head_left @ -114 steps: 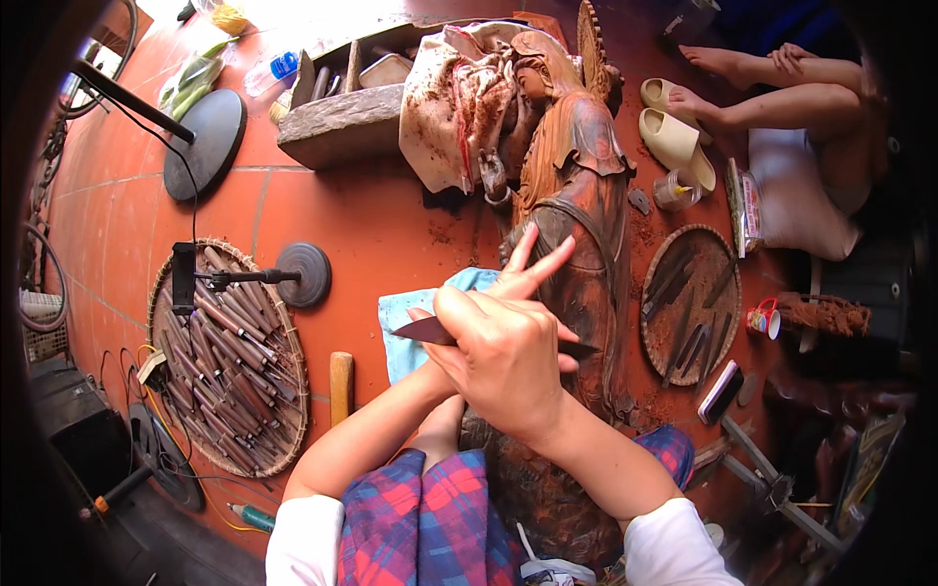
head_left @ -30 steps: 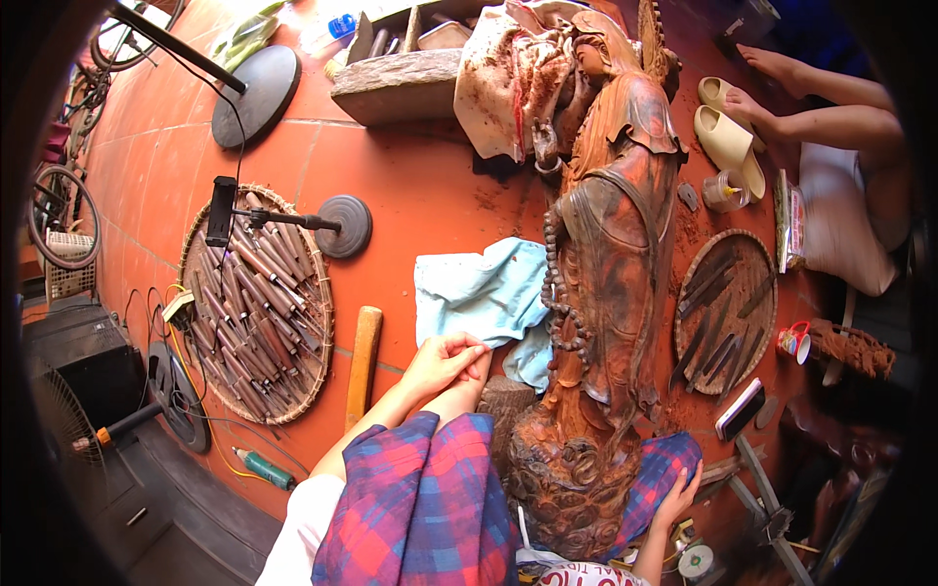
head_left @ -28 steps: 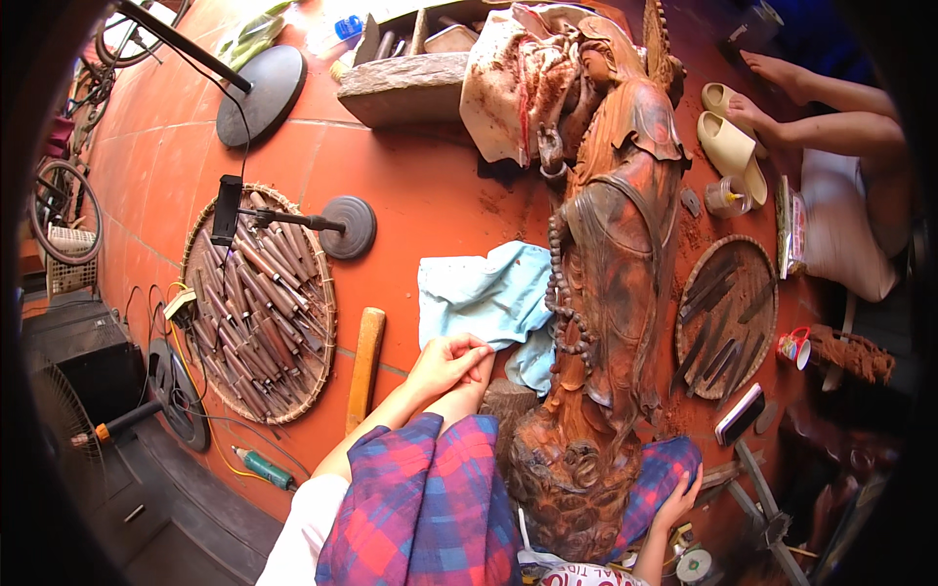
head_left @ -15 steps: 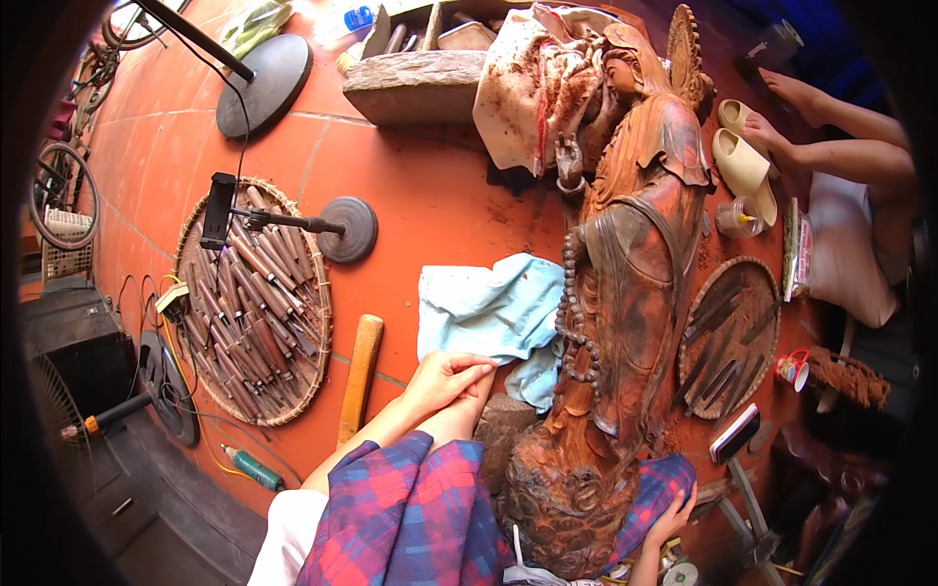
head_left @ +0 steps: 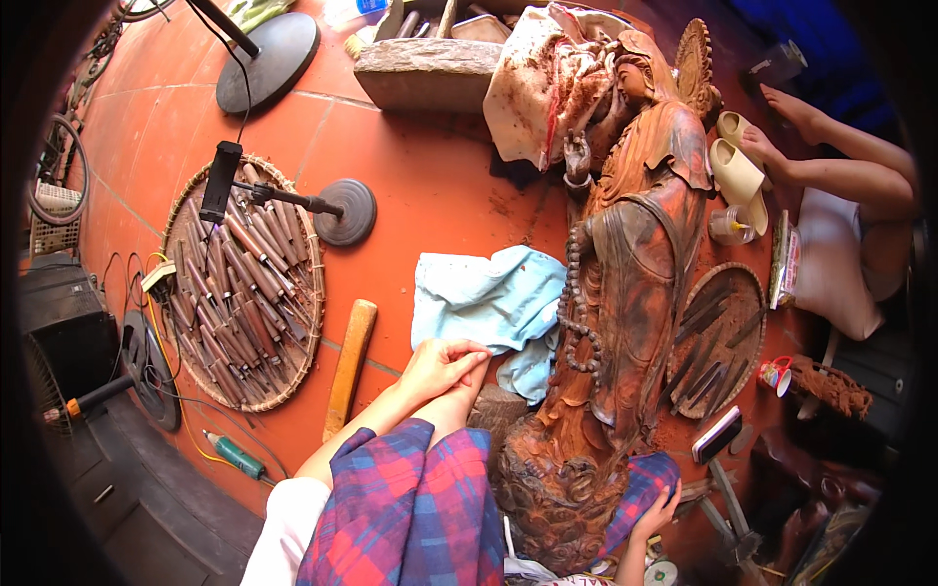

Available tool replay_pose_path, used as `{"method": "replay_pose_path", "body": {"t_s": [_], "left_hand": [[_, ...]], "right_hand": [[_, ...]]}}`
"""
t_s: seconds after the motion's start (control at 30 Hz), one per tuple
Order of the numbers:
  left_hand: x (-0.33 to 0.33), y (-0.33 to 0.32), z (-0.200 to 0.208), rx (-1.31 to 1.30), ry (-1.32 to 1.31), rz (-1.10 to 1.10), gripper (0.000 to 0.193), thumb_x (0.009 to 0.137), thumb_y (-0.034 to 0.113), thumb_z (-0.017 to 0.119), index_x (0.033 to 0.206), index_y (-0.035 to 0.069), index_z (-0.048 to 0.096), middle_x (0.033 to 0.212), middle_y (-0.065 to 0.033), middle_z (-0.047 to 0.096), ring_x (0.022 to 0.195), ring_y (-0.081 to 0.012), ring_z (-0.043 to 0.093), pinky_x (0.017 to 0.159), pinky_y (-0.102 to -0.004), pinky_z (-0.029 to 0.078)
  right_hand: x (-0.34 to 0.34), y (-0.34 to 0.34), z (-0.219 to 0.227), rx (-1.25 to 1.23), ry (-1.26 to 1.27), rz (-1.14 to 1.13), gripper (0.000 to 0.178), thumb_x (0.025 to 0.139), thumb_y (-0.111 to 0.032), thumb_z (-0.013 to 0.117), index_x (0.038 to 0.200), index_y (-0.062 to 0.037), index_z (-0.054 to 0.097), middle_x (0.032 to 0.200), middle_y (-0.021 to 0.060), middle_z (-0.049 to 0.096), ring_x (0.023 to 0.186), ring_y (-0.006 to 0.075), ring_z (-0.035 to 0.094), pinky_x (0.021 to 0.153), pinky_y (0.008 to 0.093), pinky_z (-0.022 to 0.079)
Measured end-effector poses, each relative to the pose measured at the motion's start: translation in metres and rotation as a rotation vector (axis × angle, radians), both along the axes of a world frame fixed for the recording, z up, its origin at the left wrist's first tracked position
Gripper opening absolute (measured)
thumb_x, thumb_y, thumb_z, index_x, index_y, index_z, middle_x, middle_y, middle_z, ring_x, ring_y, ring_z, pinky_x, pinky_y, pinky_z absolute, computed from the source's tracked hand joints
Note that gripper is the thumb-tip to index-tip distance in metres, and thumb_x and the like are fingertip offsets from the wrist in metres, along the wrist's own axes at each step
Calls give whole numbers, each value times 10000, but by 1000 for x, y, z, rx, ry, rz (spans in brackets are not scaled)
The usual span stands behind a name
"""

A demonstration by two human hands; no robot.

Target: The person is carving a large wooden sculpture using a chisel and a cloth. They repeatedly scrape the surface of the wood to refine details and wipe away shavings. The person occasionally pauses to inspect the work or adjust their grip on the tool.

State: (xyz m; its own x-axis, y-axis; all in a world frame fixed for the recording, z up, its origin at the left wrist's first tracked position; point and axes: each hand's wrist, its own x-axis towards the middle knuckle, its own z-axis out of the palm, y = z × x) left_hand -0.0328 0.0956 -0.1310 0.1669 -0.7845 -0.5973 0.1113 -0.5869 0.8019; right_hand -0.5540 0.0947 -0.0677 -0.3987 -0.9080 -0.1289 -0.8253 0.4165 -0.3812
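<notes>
Two grips are mine here: the left grip [head_left: 445, 369] rests on my bare knee, fingers curled in, and I cannot tell whether anything is tucked inside; the right grip [head_left: 657, 512] lies on my plaid garment [head_left: 639, 490], fingers loosely spread, holding nothing that I can see. The carved wooden figure [head_left: 645, 264] lies between my legs, base toward me, head away. A light blue cloth [head_left: 484, 298] lies just past my left knee, reaching the figure. Handled tools [head_left: 239, 313] fill a woven tray at left.
</notes>
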Motion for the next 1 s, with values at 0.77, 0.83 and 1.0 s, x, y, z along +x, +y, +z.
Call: {"method": "replay_pose_path", "body": {"t_s": [0.77,0.83,1.0], "left_hand": [[2,-4,6,6,-60,-91,179,962,165,611,1019,41,726,769,-35,700,659,-52,614,582,-233,491],[7,-21,36,-121,-257,-245,172,968,154,599,999,34,718,812,-49,708,714,-72,625,620,-248,501],[29,-89,132,-372,-259,-261,136,920,8,549,1019,-8,640,899,-66,654,773,-120,611,708,-267,492]], "right_hand": [[3,-2,-4,-56,38,20,414,957,-151,529,1332,25,521,1357,208,542,1262,356,500,1083,412,350],[0,-1,-5,-61,27,25,415,960,-160,528,1333,21,520,1366,202,537,1272,351,494,1087,411,347],[-1,1,-5,-55,43,27,427,975,-197,515,1339,27,516,1392,204,511,1304,344,466,1111,422,316]]}}
